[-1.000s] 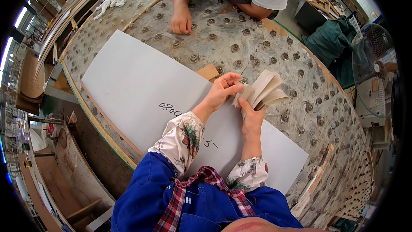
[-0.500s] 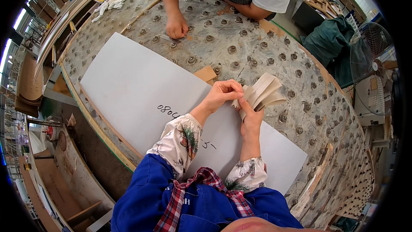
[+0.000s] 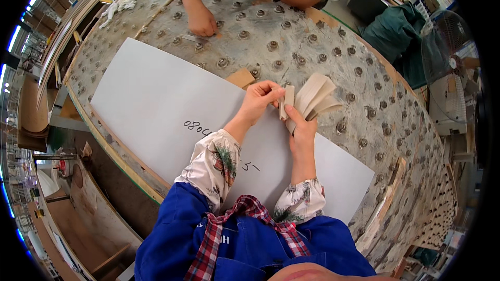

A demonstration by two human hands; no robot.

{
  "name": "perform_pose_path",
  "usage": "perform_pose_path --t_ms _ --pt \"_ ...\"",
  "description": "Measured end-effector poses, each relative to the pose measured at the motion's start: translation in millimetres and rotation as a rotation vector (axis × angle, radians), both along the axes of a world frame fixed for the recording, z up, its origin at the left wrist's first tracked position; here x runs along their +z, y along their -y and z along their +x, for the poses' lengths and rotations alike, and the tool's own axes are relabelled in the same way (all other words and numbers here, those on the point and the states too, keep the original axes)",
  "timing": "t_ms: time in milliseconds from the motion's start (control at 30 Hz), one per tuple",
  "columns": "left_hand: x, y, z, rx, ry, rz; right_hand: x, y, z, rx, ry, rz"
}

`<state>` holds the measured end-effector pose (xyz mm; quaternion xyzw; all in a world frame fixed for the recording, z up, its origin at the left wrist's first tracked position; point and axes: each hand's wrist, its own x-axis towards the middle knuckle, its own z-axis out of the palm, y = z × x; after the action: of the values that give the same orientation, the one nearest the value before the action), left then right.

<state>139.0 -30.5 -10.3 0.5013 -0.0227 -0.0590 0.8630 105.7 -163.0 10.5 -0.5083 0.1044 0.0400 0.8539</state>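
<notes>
My right hand grips a fanned bundle of thin pale wood strips above a large white board. My left hand pinches one short strip at the bundle's left edge, pulling it apart from the others. Both hands hover over the board's far edge, next to a small tan wooden block. Handwriting in black marker runs across the board below my left forearm.
The board lies on a round worktable studded with metal rollers. Across it another person's hand rests on the table by a small metal piece. A green bag and a fan stand at the right.
My hands and the strip bundle stay nearly in place; my left fingers have drawn one strip out from the fan. The other person's hand shifted slightly on the table.
</notes>
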Motion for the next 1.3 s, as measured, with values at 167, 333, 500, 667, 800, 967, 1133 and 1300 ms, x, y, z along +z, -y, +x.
perform_pose_path --t_ms 167,333,500,667,800,967,1133,1300 --pt "3.1 -0.7 -1.3 0.052 -0.087 -0.069 -1.8 2.6 -1.5 0.019 0.002 -0.028" --pt "-0.7 3.8 3.0 0.248 0.015 -0.104 -5.5 1.1 -0.4 0.000 0.026 0.000" --pt "48.5 6.2 -19.1 0.698 0.533 0.457 -8.8 -4.3 2.2 -0.064 0.011 0.041" --pt "190.3 46.9 -106.9 1.132 1.739 -0.063 -15.0 2.6 1.0 -0.091 0.049 -0.002" --pt "256.0 53.7 -181.5 0.867 2.286 -0.128 -15.2 -2.7 5.6 -0.092 0.041 -0.013" --pt "281.5 37.4 -200.1 1.540 2.504 0.297 -9.2 1.1 2.3 -0.086 0.023 -0.029" --pt "290.4 17.4 -201.1 0.417 2.342 1.002 -16.1 10.3 -0.7 -0.125 0.070 -0.003" --pt "287.7 35.5 -194.1 1.399 2.426 0.703 -17.2 3.2 2.7 -0.066 0.049 0.054"
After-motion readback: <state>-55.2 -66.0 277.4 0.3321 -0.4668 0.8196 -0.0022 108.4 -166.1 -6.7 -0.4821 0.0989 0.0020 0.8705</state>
